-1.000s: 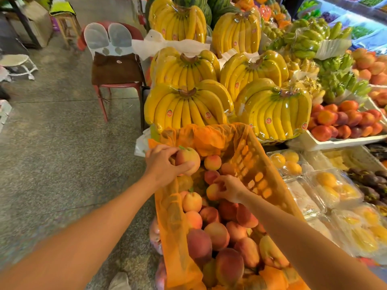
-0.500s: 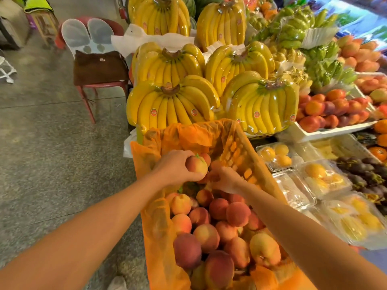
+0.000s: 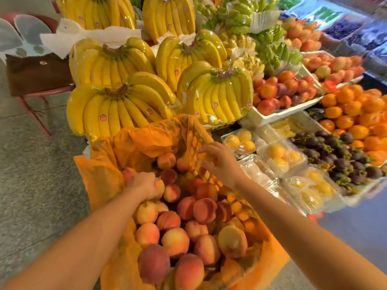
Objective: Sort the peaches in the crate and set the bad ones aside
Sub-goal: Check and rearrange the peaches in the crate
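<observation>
Left hand (image 3: 144, 185) down in the crate (image 3: 270, 254) at its left edge, fingers curled tight round one peach (image 3: 160, 185). Only a sliver of that fruit shows past the knuckles. Right hand (image 3: 219, 162) over the crate's far right wall, fingers (image 3: 206, 152) apart and loosely extended, holding nothing. Tips at the orange liner (image 3: 146, 141), can't tell if they touch it. Other peaches (image 3: 201, 208) piled through the crate from near edge to far edge, one just behind the left hand by the left wall. Banana bunches (image 3: 117, 109) stacked past the crate's far edge. Clear fruit packs (image 3: 280, 158) just right of the crate, oranges (image 3: 356, 114) and dark mangosteens (image 3: 335, 151) further right. Chair (image 3: 37, 74) far left.
</observation>
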### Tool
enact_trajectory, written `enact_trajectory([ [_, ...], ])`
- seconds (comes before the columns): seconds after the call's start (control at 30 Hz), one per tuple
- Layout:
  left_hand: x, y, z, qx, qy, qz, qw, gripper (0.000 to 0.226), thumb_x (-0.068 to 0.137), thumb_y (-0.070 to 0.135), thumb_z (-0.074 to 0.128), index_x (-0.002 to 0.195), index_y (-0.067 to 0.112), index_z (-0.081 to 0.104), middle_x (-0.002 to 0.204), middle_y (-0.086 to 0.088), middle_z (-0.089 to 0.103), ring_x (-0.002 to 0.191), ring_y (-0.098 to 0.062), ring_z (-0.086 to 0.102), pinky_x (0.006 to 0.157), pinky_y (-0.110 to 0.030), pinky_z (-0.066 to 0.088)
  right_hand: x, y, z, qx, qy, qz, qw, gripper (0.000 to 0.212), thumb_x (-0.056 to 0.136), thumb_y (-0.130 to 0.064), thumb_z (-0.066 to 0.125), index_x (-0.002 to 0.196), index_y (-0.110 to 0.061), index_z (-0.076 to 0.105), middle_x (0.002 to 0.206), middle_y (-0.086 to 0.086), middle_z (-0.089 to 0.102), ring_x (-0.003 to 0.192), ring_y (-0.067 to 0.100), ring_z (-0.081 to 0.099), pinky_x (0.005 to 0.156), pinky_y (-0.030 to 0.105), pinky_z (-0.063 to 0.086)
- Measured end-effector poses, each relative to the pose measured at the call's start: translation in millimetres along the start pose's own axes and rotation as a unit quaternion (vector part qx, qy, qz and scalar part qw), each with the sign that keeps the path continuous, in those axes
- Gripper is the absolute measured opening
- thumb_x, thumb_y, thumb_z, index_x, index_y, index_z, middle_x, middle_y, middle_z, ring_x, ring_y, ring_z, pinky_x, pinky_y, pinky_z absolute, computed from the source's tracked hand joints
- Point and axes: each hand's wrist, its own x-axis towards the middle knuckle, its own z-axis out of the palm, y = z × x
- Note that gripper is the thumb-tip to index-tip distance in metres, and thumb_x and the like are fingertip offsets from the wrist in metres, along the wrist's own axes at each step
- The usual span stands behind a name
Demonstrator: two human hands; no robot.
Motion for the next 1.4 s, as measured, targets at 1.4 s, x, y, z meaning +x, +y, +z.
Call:
enact_trajectory([
  [1.4,92,52,15,-0.320,0.129,-0.222,0.912,0.061,0.083,0.028,0.071,0.123,-0.011,0.047,0.124,-0.029,0.056,0.116,-0.043,0.053,0.093,-0.044,0.043,32,38,15,0.001,-0.012,0.003,1.000,0.045,0.095,-0.039,0.055,0.133,-0.015,0.053,0.146,0.004,0.035,0.120,0.017,0.048,0.092,0.022,0.037],
])
